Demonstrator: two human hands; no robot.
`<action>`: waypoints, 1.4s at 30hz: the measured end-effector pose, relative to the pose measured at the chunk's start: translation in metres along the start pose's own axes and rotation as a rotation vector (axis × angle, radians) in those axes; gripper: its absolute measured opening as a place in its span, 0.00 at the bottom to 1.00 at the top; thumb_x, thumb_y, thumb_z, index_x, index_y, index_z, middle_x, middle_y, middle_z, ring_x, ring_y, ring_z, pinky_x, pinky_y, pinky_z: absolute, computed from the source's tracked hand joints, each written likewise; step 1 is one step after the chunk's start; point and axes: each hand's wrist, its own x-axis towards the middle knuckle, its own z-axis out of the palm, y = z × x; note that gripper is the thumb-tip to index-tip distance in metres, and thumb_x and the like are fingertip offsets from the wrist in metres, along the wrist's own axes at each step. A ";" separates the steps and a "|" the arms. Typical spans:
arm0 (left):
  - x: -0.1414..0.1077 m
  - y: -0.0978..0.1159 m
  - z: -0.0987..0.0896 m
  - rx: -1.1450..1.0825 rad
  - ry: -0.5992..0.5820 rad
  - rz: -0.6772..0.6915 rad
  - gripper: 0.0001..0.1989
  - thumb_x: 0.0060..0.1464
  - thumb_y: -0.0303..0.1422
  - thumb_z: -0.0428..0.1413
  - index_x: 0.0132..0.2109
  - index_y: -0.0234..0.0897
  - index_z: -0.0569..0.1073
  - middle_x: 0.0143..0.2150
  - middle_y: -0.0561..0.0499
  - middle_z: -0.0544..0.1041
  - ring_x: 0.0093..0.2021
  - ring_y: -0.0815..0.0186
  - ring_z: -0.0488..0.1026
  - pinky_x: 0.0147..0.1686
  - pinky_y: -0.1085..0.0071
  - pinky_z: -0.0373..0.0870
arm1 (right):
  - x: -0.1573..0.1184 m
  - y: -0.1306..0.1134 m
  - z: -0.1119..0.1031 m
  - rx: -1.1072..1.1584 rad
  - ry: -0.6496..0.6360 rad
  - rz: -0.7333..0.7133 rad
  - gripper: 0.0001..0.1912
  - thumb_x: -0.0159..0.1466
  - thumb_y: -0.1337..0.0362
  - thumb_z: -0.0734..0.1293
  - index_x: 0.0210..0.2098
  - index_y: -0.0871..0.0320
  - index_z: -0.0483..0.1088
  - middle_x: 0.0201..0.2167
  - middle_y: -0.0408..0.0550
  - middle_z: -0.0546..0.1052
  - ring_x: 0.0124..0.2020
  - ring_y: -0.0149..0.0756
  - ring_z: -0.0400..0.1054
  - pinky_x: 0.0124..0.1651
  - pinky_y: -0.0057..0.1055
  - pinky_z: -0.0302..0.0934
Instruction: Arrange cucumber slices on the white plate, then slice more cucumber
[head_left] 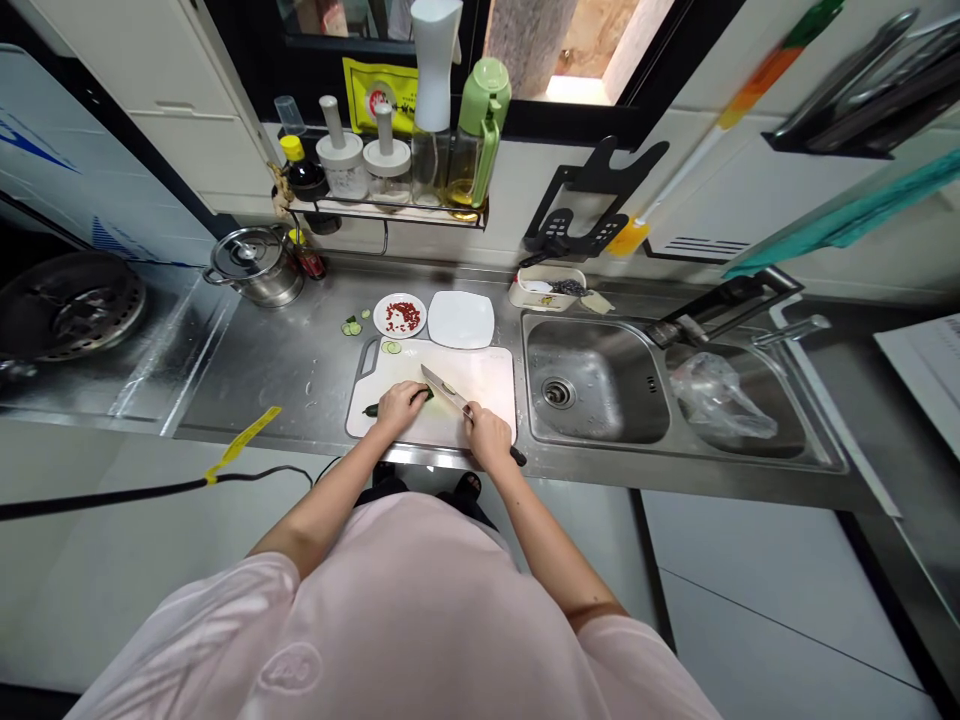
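My left hand (400, 408) is closed over a dark green cucumber (371, 410) that lies on the white cutting board (487, 375). Most of the cucumber is hidden under my fingers; its ends show on both sides. In my right hand (487, 437) is a kitchen knife (444, 388), gripped by its black handle, with the blade slanting up and left just right of the cucumber. A few pale cucumber slices (391, 347) rest at the board's upper left. Behind the board stand a white plate of chopped red pieces (403, 316) and a bare square white plate (460, 320).
More cucumber slices (351, 326) lie on the steel counter (262, 370). To the right is a double sink (600, 375), with a plastic bag (720, 395) in its right basin. A lidded pot (259, 265) stands at the back left, below a rack (390, 208) of bottles and jars.
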 end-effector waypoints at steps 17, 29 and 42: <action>0.009 0.028 -0.027 0.079 0.216 -0.066 0.16 0.58 0.41 0.51 0.50 0.40 0.72 0.50 0.44 0.70 0.54 0.57 0.64 0.58 0.60 0.58 | 0.000 0.004 -0.001 -0.073 0.198 -0.016 0.22 0.63 0.60 0.65 0.56 0.56 0.61 0.40 0.51 0.73 0.41 0.40 0.66 0.43 0.32 0.50; 0.025 0.049 -0.027 0.095 -0.110 0.002 0.14 0.54 0.44 0.54 0.46 0.49 0.76 0.57 0.49 0.67 0.62 0.54 0.54 0.64 0.47 0.40 | -0.008 0.014 0.005 -0.081 0.231 -0.106 0.24 0.62 0.61 0.65 0.57 0.56 0.62 0.38 0.50 0.73 0.39 0.39 0.63 0.41 0.32 0.46; 0.033 0.056 -0.028 -0.025 -0.156 0.034 0.10 0.52 0.36 0.56 0.42 0.43 0.74 0.50 0.49 0.70 0.57 0.58 0.60 0.61 0.54 0.48 | -0.005 0.017 0.005 -0.108 0.245 -0.118 0.22 0.62 0.62 0.65 0.55 0.57 0.63 0.38 0.50 0.72 0.38 0.38 0.63 0.40 0.33 0.47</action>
